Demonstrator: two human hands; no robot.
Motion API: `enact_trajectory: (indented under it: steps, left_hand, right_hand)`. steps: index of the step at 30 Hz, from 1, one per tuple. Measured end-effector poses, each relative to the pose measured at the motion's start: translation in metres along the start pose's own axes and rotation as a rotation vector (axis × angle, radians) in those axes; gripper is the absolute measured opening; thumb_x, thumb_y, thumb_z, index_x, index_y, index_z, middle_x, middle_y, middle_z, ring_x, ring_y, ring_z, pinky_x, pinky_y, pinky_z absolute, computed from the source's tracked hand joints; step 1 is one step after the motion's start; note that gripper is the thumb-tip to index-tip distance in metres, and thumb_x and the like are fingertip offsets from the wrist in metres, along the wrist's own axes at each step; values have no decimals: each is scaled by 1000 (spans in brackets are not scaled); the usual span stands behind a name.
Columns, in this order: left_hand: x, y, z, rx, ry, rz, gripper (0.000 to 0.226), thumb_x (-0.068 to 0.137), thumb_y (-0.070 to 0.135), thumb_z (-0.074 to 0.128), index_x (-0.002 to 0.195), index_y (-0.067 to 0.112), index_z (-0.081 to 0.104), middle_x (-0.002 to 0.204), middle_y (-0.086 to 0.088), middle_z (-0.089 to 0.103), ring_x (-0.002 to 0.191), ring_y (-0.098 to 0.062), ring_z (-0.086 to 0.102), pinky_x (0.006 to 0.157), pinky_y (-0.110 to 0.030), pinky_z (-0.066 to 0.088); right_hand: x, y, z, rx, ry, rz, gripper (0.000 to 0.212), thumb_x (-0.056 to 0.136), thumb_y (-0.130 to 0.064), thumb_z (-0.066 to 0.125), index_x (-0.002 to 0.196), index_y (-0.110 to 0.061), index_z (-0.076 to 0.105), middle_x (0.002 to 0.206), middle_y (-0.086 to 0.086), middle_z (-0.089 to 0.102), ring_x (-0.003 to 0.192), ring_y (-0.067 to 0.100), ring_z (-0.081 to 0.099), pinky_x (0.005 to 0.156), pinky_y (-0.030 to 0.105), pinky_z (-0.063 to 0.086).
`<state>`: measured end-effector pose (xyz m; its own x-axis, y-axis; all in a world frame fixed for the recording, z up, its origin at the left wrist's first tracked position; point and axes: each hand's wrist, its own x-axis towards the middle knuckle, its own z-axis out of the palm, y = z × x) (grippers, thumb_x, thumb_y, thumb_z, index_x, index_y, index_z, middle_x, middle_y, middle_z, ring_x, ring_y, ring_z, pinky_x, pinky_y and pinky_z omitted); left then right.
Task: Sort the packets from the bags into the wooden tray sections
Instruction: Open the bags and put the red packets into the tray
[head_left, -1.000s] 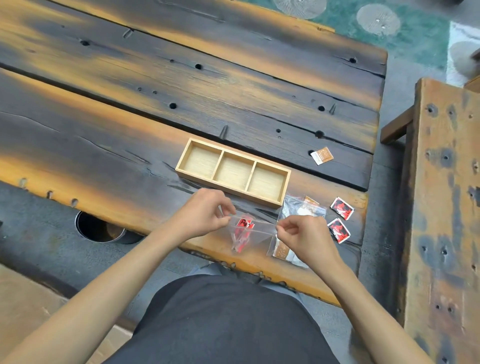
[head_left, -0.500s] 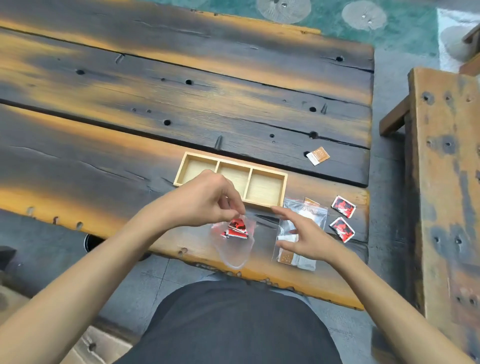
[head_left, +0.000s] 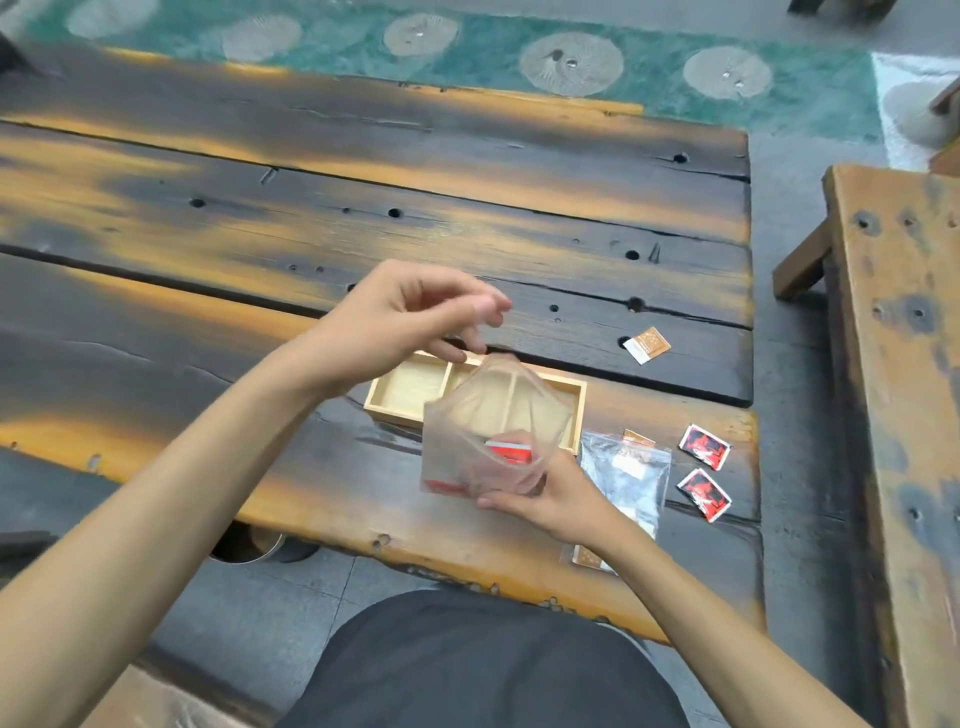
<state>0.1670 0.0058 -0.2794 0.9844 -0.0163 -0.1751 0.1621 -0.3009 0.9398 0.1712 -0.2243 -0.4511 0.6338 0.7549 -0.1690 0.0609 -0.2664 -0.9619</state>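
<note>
I hold a clear plastic bag (head_left: 483, 415) upright above the table, in front of the wooden tray (head_left: 387, 397). My right hand (head_left: 550, 499) grips the bag's lower end, where red packets (head_left: 511, 452) show through the plastic. The fingertips of my left hand (head_left: 410, 322) pinch the bag's top edge. The tray has three sections; the left one is bare, and the bag partly hides the other two. A second clear bag (head_left: 626, 475) with packets lies flat to the right of my right hand.
Two loose red packets (head_left: 704, 447) (head_left: 704, 494) lie near the table's right end, and a brown packet (head_left: 647, 344) lies further back. A wooden bench (head_left: 893, 364) stands to the right. A metal bin (head_left: 249, 545) sits under the table's near edge.
The bag has been lifted from low over the table's front to upright in front of the tray. My right hand has moved from the second bag to the lifted bag's lower end.
</note>
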Motion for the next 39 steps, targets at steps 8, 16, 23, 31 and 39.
enact_trajectory:
  steps: [8, 16, 23, 31, 39]
  left_hand:
    - [-16, -136, 57, -598, -154, -418, 82, 82, 75, 54, 139, 16, 58, 138, -6, 66, 128, -24, 60, 106, -46, 48]
    - [-29, -158, 136, -393, -104, -577, 24, 90, 13, 74, 114, 14, 74, 106, -9, 80, 93, -14, 75, 75, -26, 60]
    - [-19, -174, 132, -531, -103, -782, 15, 85, 14, 79, 100, 13, 77, 107, -7, 80, 99, -17, 75, 78, -27, 60]
    - [6, -186, 123, -723, -23, -917, 39, 84, 11, 79, 119, -4, 70, 113, -18, 76, 106, -27, 74, 76, -26, 63]
    - [25, -189, 112, -793, -58, -951, 34, 85, 0, 74, 119, -6, 70, 116, -22, 74, 108, -30, 72, 78, -26, 63]
  right_hand:
    - [-28, 12, -22, 346, 121, 290, 43, 89, -14, 79, 127, -23, 62, 112, 2, 78, 101, 21, 75, 81, 42, 64]
    - [-39, 34, -27, 417, 42, 618, 41, 92, -32, 75, 130, -21, 61, 116, 3, 78, 105, 20, 76, 83, 37, 64]
    - [-24, 31, -28, 612, 43, 776, 37, 109, -36, 42, 128, -12, 62, 112, 14, 78, 103, 38, 75, 72, 29, 63]
    - [-1, 33, -36, 716, 114, 847, 40, 105, -43, 52, 124, -11, 67, 112, 11, 79, 101, 31, 77, 62, 17, 62]
    - [11, 39, -45, 780, 164, 855, 39, 104, -41, 55, 122, -10, 69, 112, 13, 79, 106, 31, 75, 61, 15, 60]
